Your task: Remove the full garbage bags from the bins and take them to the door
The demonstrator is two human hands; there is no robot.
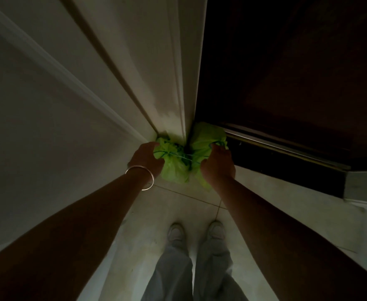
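Two green drawstring garbage bags [179,157] on the floor at the door [286,61] foot, twelve o'clock of the shoes; left hand [146,158] and right hand [218,162] grip their tops; soft, light—hold by gathered necks.

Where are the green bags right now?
In the head view, the green bags sit on the floor at the door frame's foot, between the left hand and right hand.

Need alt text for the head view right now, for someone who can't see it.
Both hands, left hand and right hand, hold two tied green garbage bags low against the white door frame, beside a dark door. Shoes stand on pale tiles.
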